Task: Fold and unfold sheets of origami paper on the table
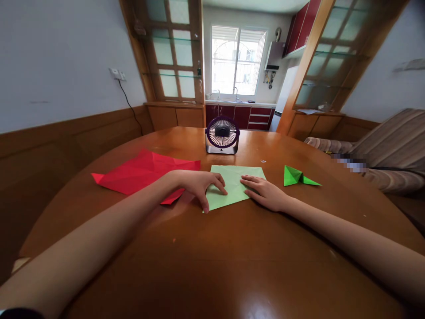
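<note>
A sheet of light green paper [229, 177] lies nearly flat on the brown table, with faint creases in it. Over its left edge is my left hand [202, 184], thumb and fingers apart, the thumb tip at the near left corner. My right hand [264, 192] rests on the right side of the sheet, its fingers stretched out flat. To the left, partly behind my left forearm, spreads a larger creased red paper [133, 173]. A small folded bright green paper shape [292, 176] sits to the right of my right hand.
A small dark fan [222, 133] on a stand faces me from the table's far side. The wooden table [212, 266] has a rounded edge. Beyond it are cabinets, a window [238, 60] and, at the right, a striped sofa [395, 146].
</note>
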`<state>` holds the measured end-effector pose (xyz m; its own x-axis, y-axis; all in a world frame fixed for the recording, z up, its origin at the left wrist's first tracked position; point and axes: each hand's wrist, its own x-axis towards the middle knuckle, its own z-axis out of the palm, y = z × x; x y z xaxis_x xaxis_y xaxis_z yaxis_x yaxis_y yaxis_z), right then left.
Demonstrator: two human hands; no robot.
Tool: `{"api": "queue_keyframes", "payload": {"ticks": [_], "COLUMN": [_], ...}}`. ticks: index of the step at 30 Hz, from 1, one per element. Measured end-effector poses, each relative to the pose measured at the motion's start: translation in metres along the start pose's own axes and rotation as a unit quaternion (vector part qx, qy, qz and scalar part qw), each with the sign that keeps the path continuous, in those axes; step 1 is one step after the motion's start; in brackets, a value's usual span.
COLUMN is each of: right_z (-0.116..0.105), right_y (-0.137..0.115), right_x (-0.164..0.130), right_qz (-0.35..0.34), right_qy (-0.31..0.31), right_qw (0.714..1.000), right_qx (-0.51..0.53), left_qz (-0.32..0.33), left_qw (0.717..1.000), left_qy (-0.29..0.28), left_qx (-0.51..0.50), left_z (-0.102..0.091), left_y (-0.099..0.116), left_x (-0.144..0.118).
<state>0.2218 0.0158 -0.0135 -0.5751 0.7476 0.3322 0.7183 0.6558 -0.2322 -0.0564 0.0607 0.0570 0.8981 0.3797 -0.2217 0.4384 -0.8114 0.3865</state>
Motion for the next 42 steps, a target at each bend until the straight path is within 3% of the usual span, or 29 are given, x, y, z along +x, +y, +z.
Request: {"api": "queue_keyframes", "payload": {"ticks": [14,25,36,42], "right_z": [-0.002,-0.004,-0.003,-0.004], "right_y": [0.000,-0.002,-0.001,-0.003], "right_x": [0.000,0.000,-0.001,0.000], "right_qz": [0.001,0.008,0.011,0.008], "right_qy": [-0.007,-0.007,-0.004,-0.015], "right_qw": [1.000,1.000,1.000,1.000], "right_qx": [-0.004,-0.003,-0.003,-0.022], "left_qz": [-0.001,0.049,0.052,0.060], "left_qw": [1.000,0.993,0.986,0.983], "left_qy": [0.001,0.076,0.136,0.143], "left_qx": [-0.011,-0.070,0.081,0.101], "left_z": [-0.001,0.020,0.039,0.042], "left_y": [0.003,0.008,0.034,0.038], "left_x": [-0.002,-0.033,-0.062,-0.066]}}
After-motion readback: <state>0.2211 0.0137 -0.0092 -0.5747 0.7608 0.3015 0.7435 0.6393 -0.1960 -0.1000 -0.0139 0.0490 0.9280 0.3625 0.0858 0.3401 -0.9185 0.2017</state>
